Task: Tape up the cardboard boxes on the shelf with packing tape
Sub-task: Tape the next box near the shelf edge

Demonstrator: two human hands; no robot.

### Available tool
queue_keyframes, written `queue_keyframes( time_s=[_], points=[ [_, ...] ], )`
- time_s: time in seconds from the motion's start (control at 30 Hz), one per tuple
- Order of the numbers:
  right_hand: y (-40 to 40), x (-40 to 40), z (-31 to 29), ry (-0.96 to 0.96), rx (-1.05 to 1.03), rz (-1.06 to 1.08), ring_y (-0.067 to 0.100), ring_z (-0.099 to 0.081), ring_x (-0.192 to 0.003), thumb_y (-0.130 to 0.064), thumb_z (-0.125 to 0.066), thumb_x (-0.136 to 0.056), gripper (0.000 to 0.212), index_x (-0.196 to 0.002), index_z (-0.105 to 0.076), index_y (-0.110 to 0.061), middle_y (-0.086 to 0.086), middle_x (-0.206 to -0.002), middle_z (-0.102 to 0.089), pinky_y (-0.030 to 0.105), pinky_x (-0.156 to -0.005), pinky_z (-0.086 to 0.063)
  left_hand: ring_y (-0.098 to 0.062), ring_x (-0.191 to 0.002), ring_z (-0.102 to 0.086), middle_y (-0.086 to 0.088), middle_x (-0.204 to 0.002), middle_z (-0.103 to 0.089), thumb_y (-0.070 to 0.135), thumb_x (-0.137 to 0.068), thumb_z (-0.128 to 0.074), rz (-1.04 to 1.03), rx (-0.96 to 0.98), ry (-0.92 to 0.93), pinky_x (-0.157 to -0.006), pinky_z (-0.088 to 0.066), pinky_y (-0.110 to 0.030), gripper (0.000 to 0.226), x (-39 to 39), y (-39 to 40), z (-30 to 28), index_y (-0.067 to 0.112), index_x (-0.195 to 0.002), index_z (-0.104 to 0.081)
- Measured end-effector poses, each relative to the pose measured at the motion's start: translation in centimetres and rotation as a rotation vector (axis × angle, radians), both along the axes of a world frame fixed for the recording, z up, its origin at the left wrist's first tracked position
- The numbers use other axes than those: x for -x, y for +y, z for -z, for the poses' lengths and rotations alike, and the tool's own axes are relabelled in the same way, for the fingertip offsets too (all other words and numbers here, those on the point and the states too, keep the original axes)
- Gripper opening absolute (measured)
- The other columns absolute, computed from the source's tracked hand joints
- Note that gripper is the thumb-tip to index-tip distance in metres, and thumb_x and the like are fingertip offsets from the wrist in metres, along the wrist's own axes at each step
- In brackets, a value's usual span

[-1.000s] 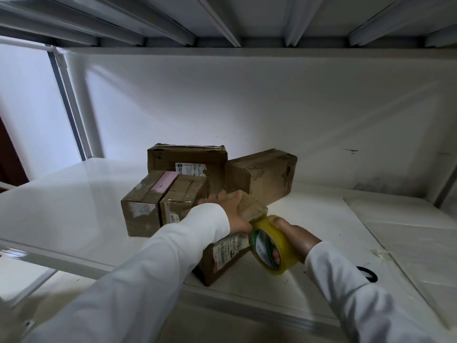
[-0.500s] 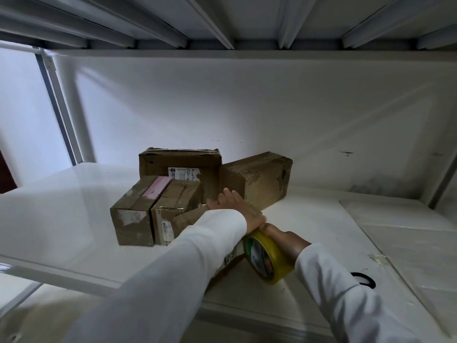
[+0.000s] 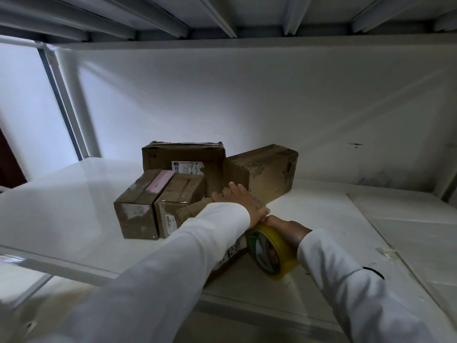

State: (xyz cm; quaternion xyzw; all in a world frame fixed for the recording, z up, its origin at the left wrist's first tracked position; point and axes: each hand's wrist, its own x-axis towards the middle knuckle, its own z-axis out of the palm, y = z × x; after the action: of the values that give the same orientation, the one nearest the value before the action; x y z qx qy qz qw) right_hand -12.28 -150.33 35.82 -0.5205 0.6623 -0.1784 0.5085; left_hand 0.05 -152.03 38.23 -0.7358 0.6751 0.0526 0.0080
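Shelf: a white shelf board (image 3: 61,219), glossy, with soft light reflecting on its left part; its front edge runs across the lower part of the view.
Right side of shelf: flat pale sheets (image 3: 405,233) lie on the board, with a scrap of clear tape (image 3: 385,252) stuck near their edge.
Back wall: a white wall (image 3: 272,100) behind the shelf, scuffed with a few dark marks towards the right.
Overhead: the underside of the next shelf (image 3: 222,16), grey, with ribs running front to back.
Left: a white upright post (image 3: 71,105) and, beyond it, a bright pale area.
Boxes at the back: a labelled box (image 3: 183,157) and an angled box (image 3: 267,169) to its right, touching it.
Boxes in front: a pink-taped box (image 3: 138,201) and a small box (image 3: 180,196) side by side, touching.
Near box: the box being taped (image 3: 230,253) lies at the front, mostly hidden by the left sleeve (image 3: 173,268).
Left hand (image 3: 243,200): fingers straight, pressing flat on the near box's top.
Right hand (image 3: 286,229): grips the yellow tape roll (image 3: 269,253), held against the near box's right end.
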Motion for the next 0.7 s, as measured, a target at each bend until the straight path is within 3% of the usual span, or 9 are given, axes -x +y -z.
queue_keyframes(
  time_s=[0.1,0.17,0.27,0.37,0.43,0.53,0.6,0.7],
  points=[
    [0.5,0.2,0.1,-0.043,0.004,0.015,0.029,-0.051,-0.097,-0.056,-0.048,-0.089,0.061,-0.133,-0.045,-0.014,0.013,-0.121,-0.054,0.038,-0.093,-0.041,-0.032,-0.145,-0.011,-0.013,-0.159,-0.006,0.066,-0.088,-0.039,0.084,0.0,0.052,-0.116,-0.014,-0.05,0.09,-0.9,0.1,-0.4,0.011,-0.152,-0.009],
    [0.7,0.3,0.1,-0.05,0.017,0.024,0.029,-0.051,-0.096,-0.057,-0.05,-0.088,0.061,-0.131,-0.047,-0.014,0.013,-0.123,-0.055,0.038,-0.092,-0.041,-0.028,-0.143,-0.018,-0.009,-0.158,-0.015,0.059,-0.093,-0.037,0.159,0.017,0.135,-0.116,-0.019,-0.044,0.072,-2.3,0.8,-1.0,0.017,-0.149,-0.021],
    [0.8,0.5,0.1,-0.048,0.033,0.023,0.031,-0.053,-0.102,-0.058,-0.051,-0.086,0.061,-0.128,-0.049,-0.014,0.014,-0.126,-0.055,0.04,-0.094,-0.041,-0.024,-0.139,-0.03,0.001,-0.154,-0.031,0.047,-0.1,-0.033,0.093,0.073,0.442,-0.113,-0.022,-0.034,0.048,-5.6,2.4,-1.4,0.028,-0.143,-0.039],
    [1.0,0.4,0.3,-0.081,0.04,0.043,0.034,-0.056,-0.106,-0.059,-0.055,-0.083,0.06,-0.12,-0.053,-0.01,0.014,-0.119,-0.059,0.042,-0.1,-0.042,-0.024,-0.124,-0.049,-0.004,-0.133,-0.055,0.035,-0.1,-0.04,0.021,0.311,0.697,-0.099,-0.034,-0.024,0.034,-8.6,3.9,0.3,0.021,-0.121,-0.062],
    [1.2,0.2,0.2,-0.094,0.045,0.053,0.034,-0.057,-0.101,-0.056,-0.056,-0.085,0.054,-0.114,-0.055,-0.011,0.014,-0.11,-0.06,0.04,-0.098,-0.043,-0.022,-0.12,-0.051,-0.005,-0.127,-0.057,0.05,-0.091,-0.035,0.046,0.53,0.805,-0.099,-0.037,-0.026,0.047,-9.6,5.3,2.6,0.022,-0.121,-0.059],
    [1.6,0.1,0.2,-0.128,0.059,0.071,0.032,-0.059,-0.09,-0.054,-0.056,-0.085,0.05,-0.109,-0.056,-0.011,0.013,-0.098,-0.063,0.04,-0.094,-0.045,-0.022,-0.125,-0.042,-0.006,-0.136,-0.041,0.064,-0.072,-0.049,0.098,0.727,0.893,-0.104,-0.037,-0.038,0.073,-10.0,7.8,7.6,0.035,-0.136,-0.029],
    [1.8,0.1,0.3,-0.14,0.063,0.079,0.033,-0.06,-0.09,-0.057,-0.055,-0.085,0.053,-0.11,-0.058,-0.01,0.014,-0.099,-0.064,0.042,-0.094,-0.046,-0.024,-0.134,-0.034,-0.002,-0.145,-0.03,0.065,-0.054,-0.069,0.019,0.59,1.017,-0.11,-0.035,-0.046,0.103,-10.1,8.8,10.1,0.048,-0.136,-0.009],
    [2.2,0.1,0.2,-0.157,0.066,0.077,0.033,-0.063,-0.088,-0.058,-0.054,-0.085,0.055,-0.109,-0.062,-0.01,0.015,-0.094,-0.068,0.041,-0.092,-0.048,-0.02,-0.138,-0.03,0.005,-0.152,-0.026,0.058,-0.034,-0.081,-0.07,0.388,0.963,-0.113,-0.032,-0.045,0.141,-9.8,9.0,11.2,0.042,-0.145,0.005]
  ],
)
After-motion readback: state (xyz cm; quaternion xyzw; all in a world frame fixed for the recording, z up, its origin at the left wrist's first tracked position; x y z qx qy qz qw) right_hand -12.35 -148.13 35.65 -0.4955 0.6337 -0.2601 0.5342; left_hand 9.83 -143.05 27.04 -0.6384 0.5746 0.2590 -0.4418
